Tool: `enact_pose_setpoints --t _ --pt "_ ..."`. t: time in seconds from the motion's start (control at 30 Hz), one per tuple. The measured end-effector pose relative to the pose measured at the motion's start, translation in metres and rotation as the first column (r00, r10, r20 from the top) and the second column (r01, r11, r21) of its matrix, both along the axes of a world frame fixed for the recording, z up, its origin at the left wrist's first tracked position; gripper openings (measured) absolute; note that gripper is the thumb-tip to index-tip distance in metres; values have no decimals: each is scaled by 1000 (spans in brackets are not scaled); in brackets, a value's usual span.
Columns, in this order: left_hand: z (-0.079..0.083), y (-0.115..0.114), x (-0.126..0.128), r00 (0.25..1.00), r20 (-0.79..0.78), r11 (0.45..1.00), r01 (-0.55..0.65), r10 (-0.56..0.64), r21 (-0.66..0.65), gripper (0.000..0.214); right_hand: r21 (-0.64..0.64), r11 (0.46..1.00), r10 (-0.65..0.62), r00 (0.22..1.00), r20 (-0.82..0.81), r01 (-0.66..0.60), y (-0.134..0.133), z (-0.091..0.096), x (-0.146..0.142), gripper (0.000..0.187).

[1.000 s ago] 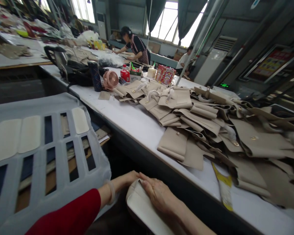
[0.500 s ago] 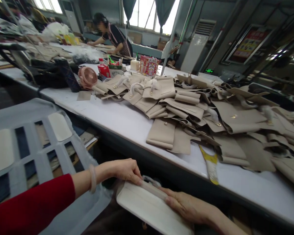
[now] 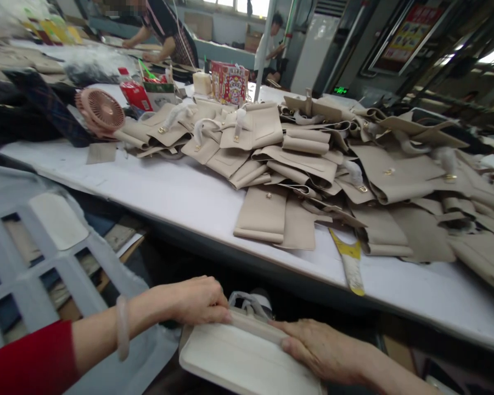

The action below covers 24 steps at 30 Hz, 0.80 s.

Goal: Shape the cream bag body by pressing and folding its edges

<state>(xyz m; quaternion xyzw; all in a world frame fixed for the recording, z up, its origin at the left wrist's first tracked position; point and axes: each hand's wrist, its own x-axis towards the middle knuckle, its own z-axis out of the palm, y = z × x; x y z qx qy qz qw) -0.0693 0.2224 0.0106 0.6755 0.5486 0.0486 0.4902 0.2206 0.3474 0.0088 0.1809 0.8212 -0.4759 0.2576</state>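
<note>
A handbag (image 3: 242, 356) with a pale cream panel facing up and a beige edge lies tilted low in the view, below the table's near edge. My left hand (image 3: 201, 303) is closed on its far left corner, thumb along the beige edge. On the right side, my right hand (image 3: 316, 346) grips the same edge, fingers over the far side and thumb on the panel. A handle wrapped in clear plastic (image 3: 249, 303) sticks out beyond the bag between both hands. The bag's lower part runs out of the frame.
Beige bag pieces (image 3: 259, 211) with wrapped handles are heaped across the white table (image 3: 168, 189). A yellow-topped tool (image 3: 348, 260) lies near its edge. At left stands a grey plastic stool (image 3: 61, 269) with a white pad. A pink fan (image 3: 101, 112) and a red-labelled bottle (image 3: 134, 90) sit further back. A co-worker (image 3: 164, 33) leans over the far table.
The view has tilted and shifted, so the table and heap appear higher and further left. Both hands keep their hold on the handbag, which sits slightly further left and lower in view.
</note>
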Motion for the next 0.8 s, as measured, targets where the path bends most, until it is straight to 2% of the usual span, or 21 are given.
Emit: enact_pose_setpoints --t 0.1,0.2,0.3,0.4,0.57,0.67,0.73,0.8 --pt "1 -2 2 998 -68 1000 4 -3 13 26 57 998 11 1000 -19 -10 -4 0 -4 53" --pt "1 -4 4 994 -106 999 -14 17 33 27 184 982 49 999 11 -50 -11 2 -10 56" --pt "-2 -7 7 996 -65 983 -54 67 176 33 297 954 47 998 -31 -36 -21 3 -11 56" --pt "-6 -14 15 995 -32 951 -84 98 299 30 346 935 -35 991 -127 77 -33 -1 -2 50" --pt "-10 -29 32 991 -49 925 -99 125 366 28 330 894 -221 939 -262 303 -51 -14 23 46" --pt "-9 -32 35 984 -25 919 -156 176 362 26 299 869 -306 903 -301 394 -57 -16 32 44" --pt "-6 -31 32 976 39 931 -217 215 293 25 229 863 -376 875 -305 450 -56 -14 34 43" --pt "-4 -26 23 961 112 950 -269 254 158 31 102 847 -481 835 -269 521 -51 -11 33 43"
